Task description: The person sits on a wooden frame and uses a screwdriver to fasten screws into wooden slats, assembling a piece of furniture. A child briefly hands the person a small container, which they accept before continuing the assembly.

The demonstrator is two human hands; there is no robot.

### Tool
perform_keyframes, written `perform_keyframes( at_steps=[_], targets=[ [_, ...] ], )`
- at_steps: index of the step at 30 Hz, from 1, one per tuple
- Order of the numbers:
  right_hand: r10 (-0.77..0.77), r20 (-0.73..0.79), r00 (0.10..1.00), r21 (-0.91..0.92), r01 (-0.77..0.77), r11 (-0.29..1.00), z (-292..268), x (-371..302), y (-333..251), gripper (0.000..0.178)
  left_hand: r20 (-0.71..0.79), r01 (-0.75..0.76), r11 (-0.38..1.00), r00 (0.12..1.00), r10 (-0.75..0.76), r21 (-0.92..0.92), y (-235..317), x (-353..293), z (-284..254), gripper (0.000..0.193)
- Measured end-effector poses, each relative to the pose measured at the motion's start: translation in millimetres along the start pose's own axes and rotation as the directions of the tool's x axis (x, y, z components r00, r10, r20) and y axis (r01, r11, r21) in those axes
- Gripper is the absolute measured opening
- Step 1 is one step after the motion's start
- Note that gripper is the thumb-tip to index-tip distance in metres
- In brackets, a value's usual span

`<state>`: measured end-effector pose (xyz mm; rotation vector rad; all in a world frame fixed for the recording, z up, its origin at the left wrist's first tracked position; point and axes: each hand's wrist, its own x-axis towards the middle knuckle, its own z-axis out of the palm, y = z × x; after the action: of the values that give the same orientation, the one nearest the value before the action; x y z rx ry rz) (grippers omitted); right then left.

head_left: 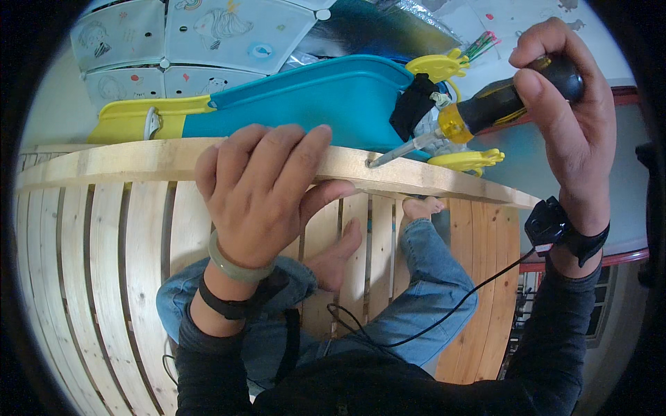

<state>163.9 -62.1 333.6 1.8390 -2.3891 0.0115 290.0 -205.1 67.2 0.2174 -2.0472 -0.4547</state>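
Note:
My right hand [579, 118] is wrapped round the black and yellow handle of a screwdriver [485, 107], held tilted at the upper right. Its metal shaft slants down to the left, and the tip meets the edge of a long pale wooden board [125, 159]. Whether a screw sits under the tip is too small to tell. Left of that spot my left hand [260, 180] grips the board, fingers over its top and thumb below.
A blue and yellow plastic slide [298, 100] lies just beyond the board, with yellow hand-shaped pieces [440, 66] at its right. Wooden slats [104, 263] spread beneath my legs. A black cable [444, 326] runs from my right wrist across my lap. Decorated white panels [208, 35] stand behind.

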Motion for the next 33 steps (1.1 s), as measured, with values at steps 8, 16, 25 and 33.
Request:
perform_keyframes(
  at_steps=[8, 16, 25, 33],
  targets=[
    [0.042, 0.037, 0.998, -0.026, -0.041, 0.999, -1.4, 2.2, -1.0, 0.027, -0.036, -0.005, 1.000, 0.999, 0.005, -0.007, -0.3, -0.1, 0.9, 0.047],
    [-0.015, 0.096, 0.995, -0.058, 0.021, 0.998, -2.9, 13.5, -29.5, 0.028, -0.001, 0.006, 1.000, 1.000, -0.006, 0.003, 1.3, -2.2, 0.1, 0.050],
    [0.242, 0.328, 0.913, -0.012, -0.252, 0.968, -20.5, 43.6, -73.8, 0.029, 0.204, 0.007, 0.993, 0.979, 0.017, -0.115, -2.4, 45.6, -20.9, 0.049],
    [-0.347, 0.327, 0.879, 0.279, 0.261, 0.924, -21.9, 50.4, -15.5, 0.026, 0.447, 0.313, 0.488, 0.876, 0.183, -0.815, 22.1, 119.1, -26.5, 0.035]
  ],
)
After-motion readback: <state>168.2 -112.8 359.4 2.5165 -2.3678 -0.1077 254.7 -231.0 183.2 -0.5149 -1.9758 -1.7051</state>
